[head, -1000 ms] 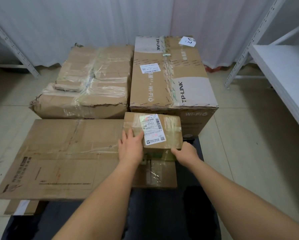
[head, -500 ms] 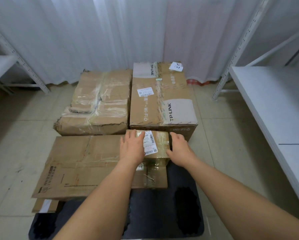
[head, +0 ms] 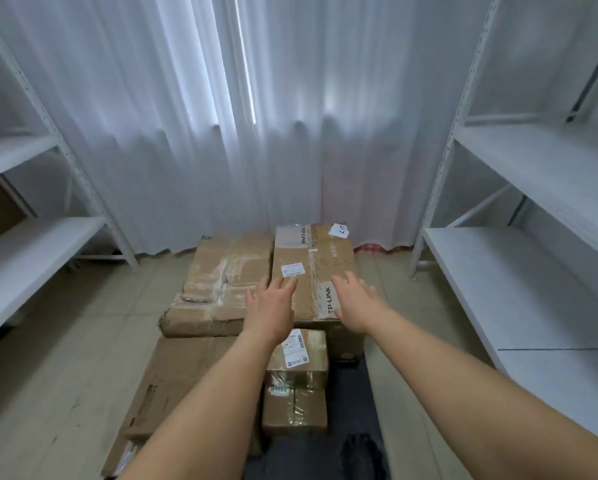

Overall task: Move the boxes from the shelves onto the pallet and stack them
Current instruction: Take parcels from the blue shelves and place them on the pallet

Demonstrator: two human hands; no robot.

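Both hands have lifted off the small box (head: 299, 348), which rests on a second small box (head: 295, 408) on the dark pallet (head: 351, 403). Two white shelf racks, one (head: 31, 244) left of the pallet and one (head: 519, 271) right of it, flank five boxes: a TP-LINK box (head: 313, 268) and a taped box (head: 221, 289) beyond the pallet, a flat box (head: 183, 379) beside the small pair. Left hand (head: 271, 306) and right hand (head: 356, 303) hover with fingers spread, holding nothing.
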